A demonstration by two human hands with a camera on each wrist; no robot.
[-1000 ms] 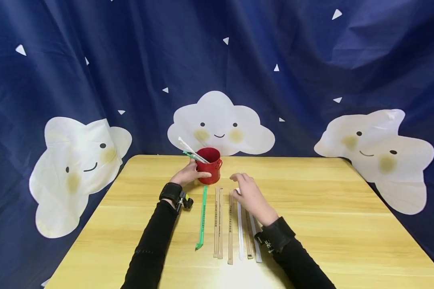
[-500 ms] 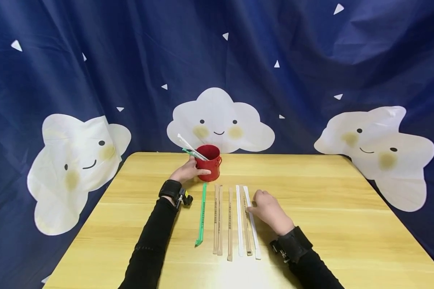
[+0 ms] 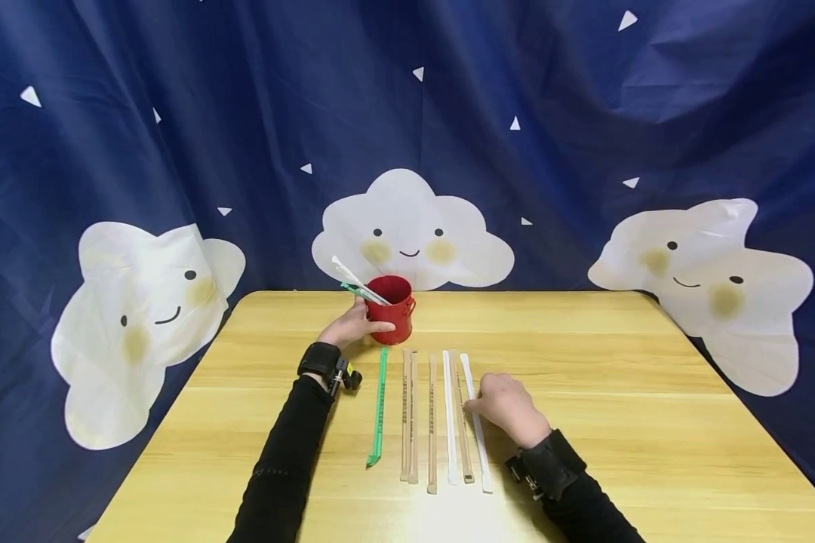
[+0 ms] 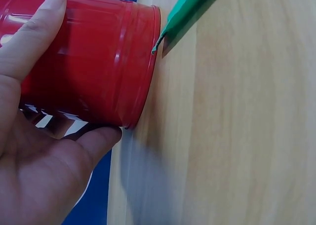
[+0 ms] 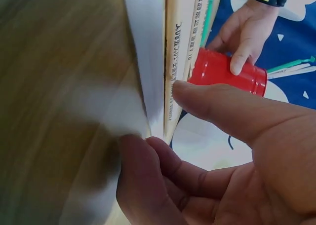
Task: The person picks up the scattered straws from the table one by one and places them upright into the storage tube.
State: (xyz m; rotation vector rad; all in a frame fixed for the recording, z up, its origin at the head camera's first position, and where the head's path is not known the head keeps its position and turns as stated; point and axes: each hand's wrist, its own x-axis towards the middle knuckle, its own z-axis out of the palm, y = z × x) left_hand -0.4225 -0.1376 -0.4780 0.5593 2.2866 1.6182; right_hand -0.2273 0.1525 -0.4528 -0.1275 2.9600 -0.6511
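While left grip [image 3: 349, 329] holds glossy red bucket [image 4: 98, 52] | right grip [image 3: 507, 407] parted at slim white straw [image 3: 482, 456]

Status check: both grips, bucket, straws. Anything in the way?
Left grip holds red bucket. Right grip at rightmost white straw, pinch unclear. Brown straw close alongside, may crowd it.

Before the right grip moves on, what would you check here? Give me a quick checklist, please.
1. Red bucket upright on the table: ok.
2. Left grip holding the bucket: ok.
3. Room in the bucket's mouth: ok; the straws inside lean to one side.
4. Right grip at the rightmost white straw: ok.
5. That straw firmly pinched: cannot tell.
6. Thumb clear of the neighbouring brown straw: cannot tell.
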